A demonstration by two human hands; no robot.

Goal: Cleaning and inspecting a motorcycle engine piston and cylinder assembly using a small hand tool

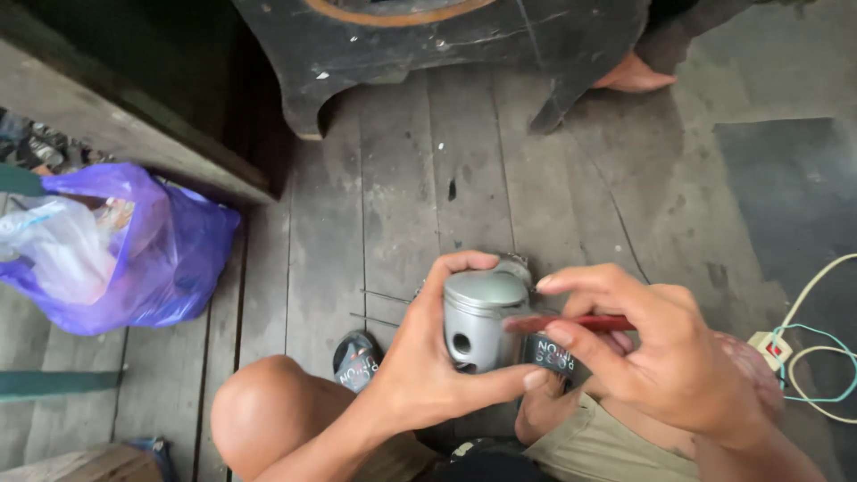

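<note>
My left hand (420, 357) grips a silver metal piston (483, 317), fingers curled over its top edge and thumb under its skirt; a round pin hole faces me. My right hand (661, 348) pinches a thin red-handled tool (580, 323) whose tip rests against the piston's side, just below the crown. Both hands hover above my knees, over a dark wooden plank floor (428, 178).
A purple plastic bag (170, 250) with white plastic inside lies at the left. A black wooden stool or base (428, 45) stands ahead, a bare foot (634, 76) beside it. A small round black lid (357, 361) lies by my knee. Pale and teal cables (821, 357) with a white plug lie at the right.
</note>
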